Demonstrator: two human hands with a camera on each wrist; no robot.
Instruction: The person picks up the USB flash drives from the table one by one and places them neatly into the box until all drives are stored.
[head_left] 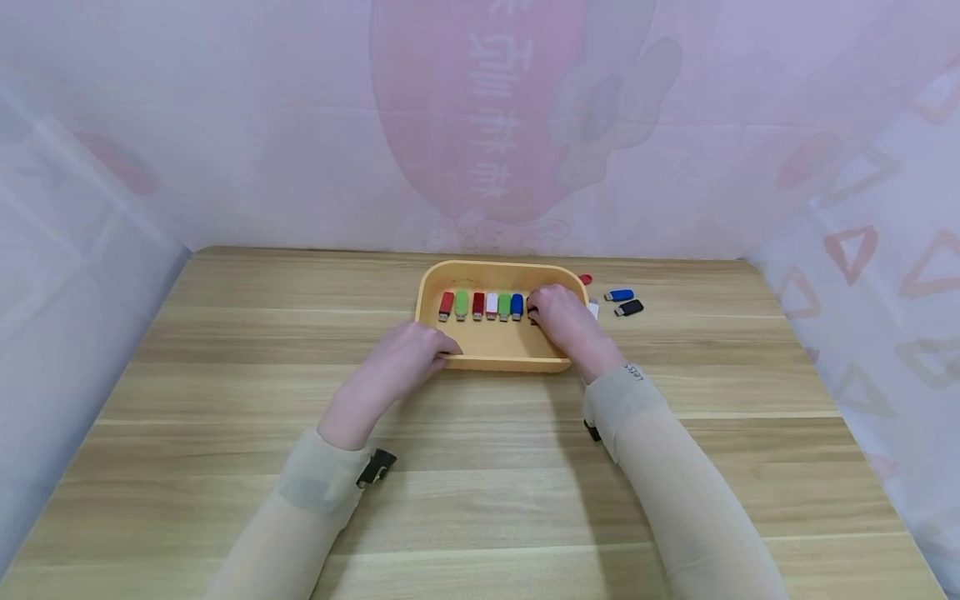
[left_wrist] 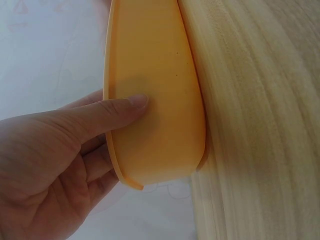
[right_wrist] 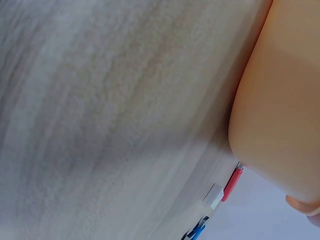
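Yellow tray (head_left: 495, 354) | left hand (head_left: 401, 358) grips rim | right hand (head_left: 562, 321) inside

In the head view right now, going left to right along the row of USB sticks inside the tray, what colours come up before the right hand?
Red stick → light green stick → dark red stick → white stick → green stick → blue stick → right hand.

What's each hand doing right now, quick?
Left hand: grips the yellow tray by its near rim.
Right hand: inside the tray beside the USB sticks; its grip cannot be told.
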